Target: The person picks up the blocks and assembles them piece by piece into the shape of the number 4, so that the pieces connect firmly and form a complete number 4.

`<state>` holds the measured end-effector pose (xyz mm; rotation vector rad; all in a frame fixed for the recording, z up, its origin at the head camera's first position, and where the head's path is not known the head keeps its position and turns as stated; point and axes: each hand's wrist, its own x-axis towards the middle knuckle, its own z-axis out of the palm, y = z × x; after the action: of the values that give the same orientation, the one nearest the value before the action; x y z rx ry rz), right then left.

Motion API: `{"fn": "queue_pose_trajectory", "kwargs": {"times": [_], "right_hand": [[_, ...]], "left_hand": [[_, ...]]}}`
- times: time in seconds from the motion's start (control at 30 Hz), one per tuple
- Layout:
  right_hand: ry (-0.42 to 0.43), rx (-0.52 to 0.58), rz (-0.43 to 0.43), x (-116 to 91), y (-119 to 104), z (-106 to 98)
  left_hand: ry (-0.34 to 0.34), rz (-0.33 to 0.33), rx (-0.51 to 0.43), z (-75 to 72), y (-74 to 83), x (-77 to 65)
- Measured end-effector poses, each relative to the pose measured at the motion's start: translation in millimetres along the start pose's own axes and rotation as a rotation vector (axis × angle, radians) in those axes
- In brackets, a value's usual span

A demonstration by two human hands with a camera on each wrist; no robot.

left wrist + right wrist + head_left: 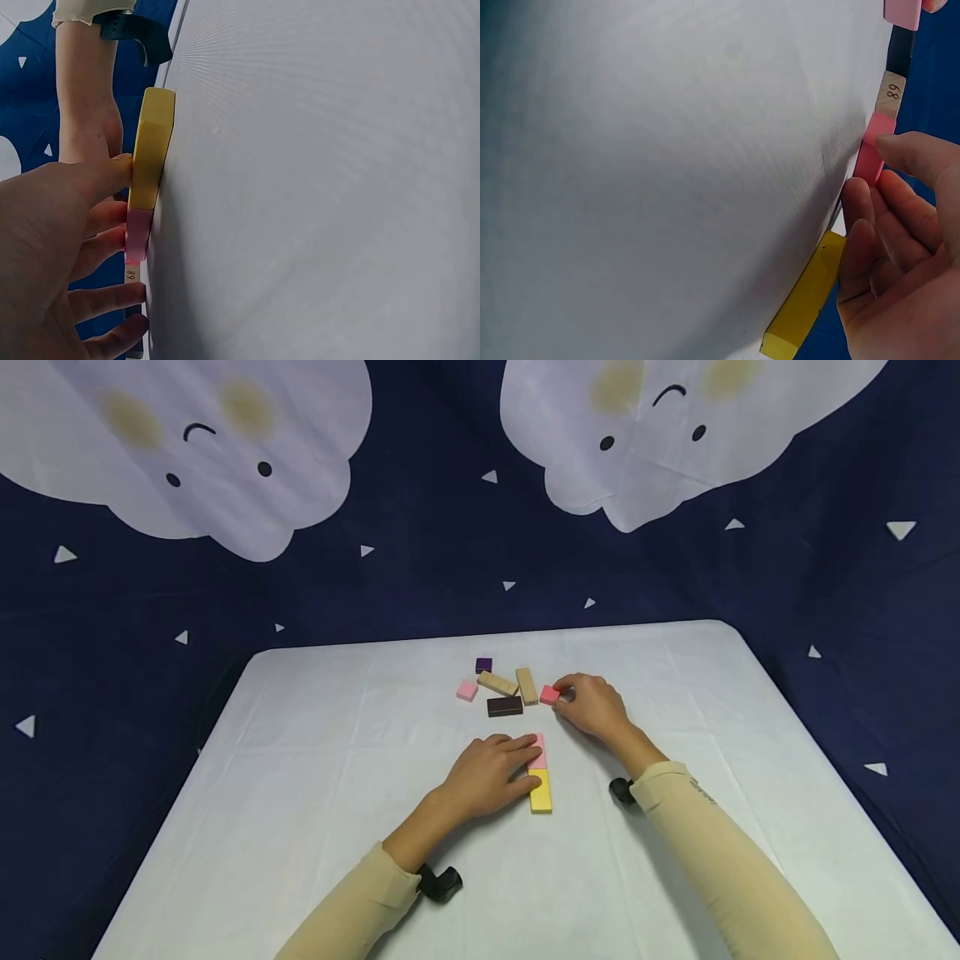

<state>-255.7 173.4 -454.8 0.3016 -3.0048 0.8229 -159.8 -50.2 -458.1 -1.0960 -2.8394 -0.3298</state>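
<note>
In the head view my left hand lies beside a yellow block and a pink block, which stand end to end in a line. Its thumb touches the yellow block, and its extended fingers reach onto the pink one. Farther back, my right hand pinches a small coral-red block between thumb and fingers. The right wrist view shows this red block low at the table, beside a wooden block with printed digits. Another yellow block lies near that hand's fingers there.
Left of the red block are two light wooden blocks, a dark brown block, a light pink block and a purple block. A white cloth covers the table; a dark blue curtain hangs behind.
</note>
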Motion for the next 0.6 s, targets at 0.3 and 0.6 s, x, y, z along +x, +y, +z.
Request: {"fn": "queue_pose_trajectory", "kwargs": {"times": [0.3, 0.6], "right_hand": [[-0.001, 0.011, -0.02, 0.3, 0.3, -1.6], [-0.02, 0.02, -0.023, -8.9, -1.7, -6.5]], "left_hand": [[-0.006, -0.004, 0.006, 1.3, -1.1, 1.2], [-0.013, -0.011, -0.003, 0.4, -2.0, 0.2]]}}
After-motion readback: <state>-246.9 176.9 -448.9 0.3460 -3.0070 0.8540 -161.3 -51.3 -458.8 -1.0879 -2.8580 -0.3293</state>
